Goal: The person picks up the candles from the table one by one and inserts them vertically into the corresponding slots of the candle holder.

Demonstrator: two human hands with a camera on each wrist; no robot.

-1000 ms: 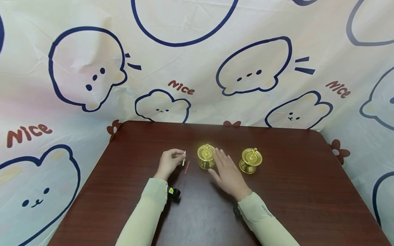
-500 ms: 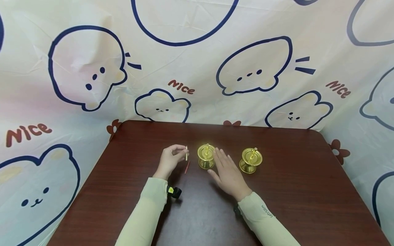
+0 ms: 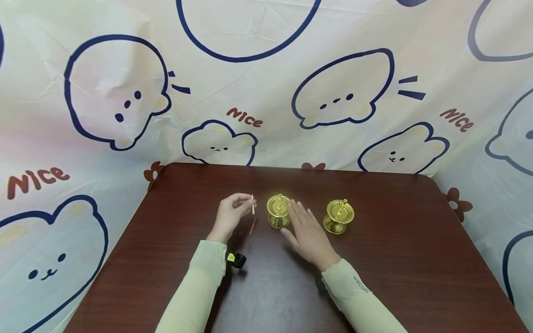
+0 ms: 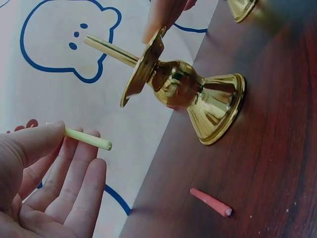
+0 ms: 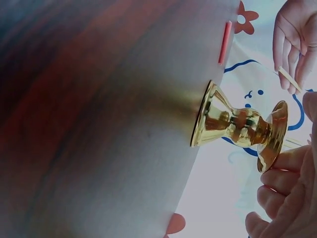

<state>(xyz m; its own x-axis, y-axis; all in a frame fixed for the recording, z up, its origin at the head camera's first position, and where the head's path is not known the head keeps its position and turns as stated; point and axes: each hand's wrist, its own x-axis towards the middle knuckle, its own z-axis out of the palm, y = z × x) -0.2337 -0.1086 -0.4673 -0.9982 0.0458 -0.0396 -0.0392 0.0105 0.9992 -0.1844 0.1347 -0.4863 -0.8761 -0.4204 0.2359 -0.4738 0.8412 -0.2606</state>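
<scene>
My left hand (image 3: 230,214) pinches a thin pale yellow candle (image 4: 89,138) between thumb and index finger. It is raised off the table, left of the nearer brass candle holder (image 3: 278,210). That holder stands upright on a flared foot, with a round dish and a thin tube (image 4: 111,49) rising from it. My right hand (image 3: 310,236) lies along the holder's right side with fingers extended. In the right wrist view its fingertips (image 5: 290,161) touch the dish rim. A short red candle (image 4: 210,202) lies on the table below the left hand.
A second brass candle holder (image 3: 339,216) stands on the dark wooden table (image 3: 391,259), right of my right hand. A printed cloth (image 3: 275,97) hangs behind the table's back edge.
My left hand has raised the yellow candle a little and moved it slightly right, towards the nearer holder. The right hand, both holders and the red candle have stayed in place.
</scene>
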